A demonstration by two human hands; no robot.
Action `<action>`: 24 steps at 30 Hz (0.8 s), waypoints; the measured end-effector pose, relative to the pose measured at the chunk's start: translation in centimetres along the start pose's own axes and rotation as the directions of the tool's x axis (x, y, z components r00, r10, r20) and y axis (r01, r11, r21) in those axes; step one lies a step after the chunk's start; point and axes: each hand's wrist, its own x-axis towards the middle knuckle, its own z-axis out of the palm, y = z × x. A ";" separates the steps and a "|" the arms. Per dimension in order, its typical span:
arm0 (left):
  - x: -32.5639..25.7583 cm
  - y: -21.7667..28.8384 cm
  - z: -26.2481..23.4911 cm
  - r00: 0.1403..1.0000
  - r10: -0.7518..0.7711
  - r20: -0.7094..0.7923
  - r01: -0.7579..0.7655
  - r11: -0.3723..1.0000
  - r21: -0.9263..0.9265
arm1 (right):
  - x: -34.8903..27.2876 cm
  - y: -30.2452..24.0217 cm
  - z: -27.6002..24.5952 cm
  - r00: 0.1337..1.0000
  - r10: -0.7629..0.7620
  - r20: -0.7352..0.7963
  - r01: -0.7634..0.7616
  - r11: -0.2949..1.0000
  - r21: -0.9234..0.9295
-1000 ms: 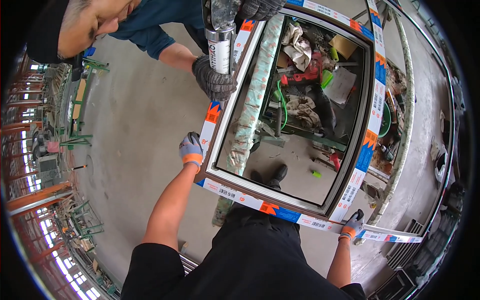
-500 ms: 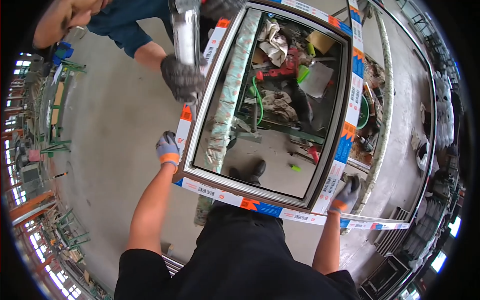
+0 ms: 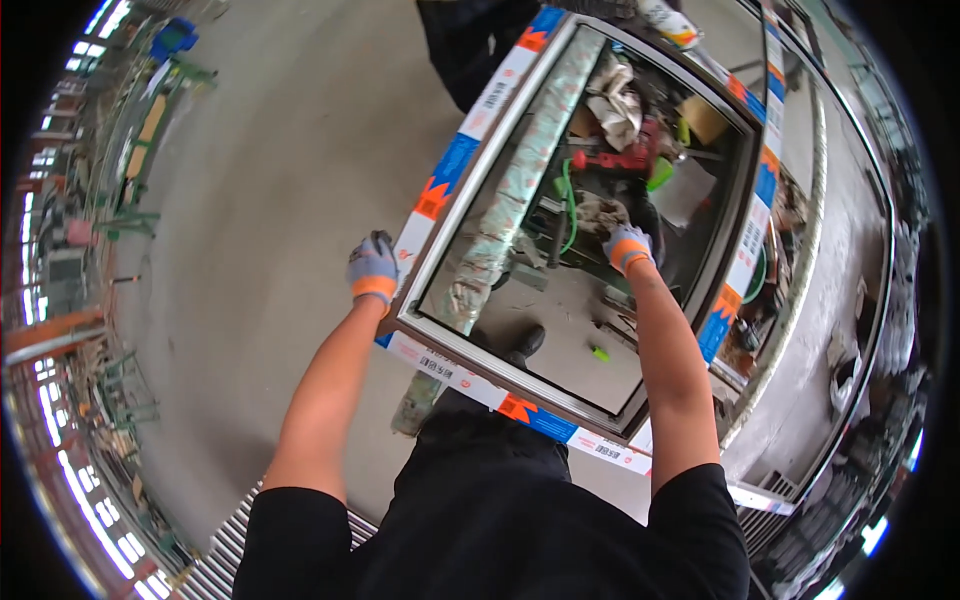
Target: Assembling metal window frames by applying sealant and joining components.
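Observation:
A rectangular window frame (image 3: 505, 379), brown and silver with white, blue and orange tape along its sides, lies before me. My left hand (image 3: 373, 268), in a grey glove with an orange cuff, is closed on its left outer edge near the close corner. My right hand (image 3: 628, 245), gloved alike, is over the frame's opening, above a crumpled rag (image 3: 600, 213) seen through it. Its fingers are mostly hidden, so whether it holds anything does not show. Close by, also seen through the opening, are a red power tool (image 3: 632, 150) and a green cord (image 3: 570, 205).
A wrapped bar (image 3: 530, 165) runs under the frame's left side. Past the far edge, a person in dark trousers (image 3: 455, 45) stands near a white-and-yellow tube-like thing (image 3: 670, 22). A longer frame (image 3: 858, 130) extends on the right. Green-legged benches (image 3: 150, 130) stand far left.
My right hand has left the frame's close right corner and moved inward over the opening. The other person, with the silver tool, has moved from the left side toward the far end.

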 end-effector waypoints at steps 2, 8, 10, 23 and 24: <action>-0.3 0.7 -0.8 0.998 -0.059 0.002 0.059 0.998 -0.017 | 0.3 0.1 0.9 0.999 0.033 0.007 -0.033 0.999 0.038; -0.1 0.1 -0.8 0.998 -0.044 -0.035 0.045 0.999 0.013 | -1.4 2.2 0.0 0.785 0.090 -0.613 0.253 0.856 0.451; -0.1 0.0 -0.5 0.999 -0.033 -0.035 0.033 0.999 -0.018 | -4.4 3.0 -2.2 0.754 0.146 -0.640 0.252 0.836 0.488; 0.6 -0.4 0.0 0.995 -0.101 0.015 0.102 0.991 -0.083 | -32.2 -0.7 -4.8 0.244 0.117 -0.963 0.451 0.865 0.220; 0.9 -0.9 0.4 0.994 -0.105 0.015 0.106 0.991 -0.080 | -33.3 -0.9 -4.0 0.245 0.164 -0.956 0.490 0.829 0.268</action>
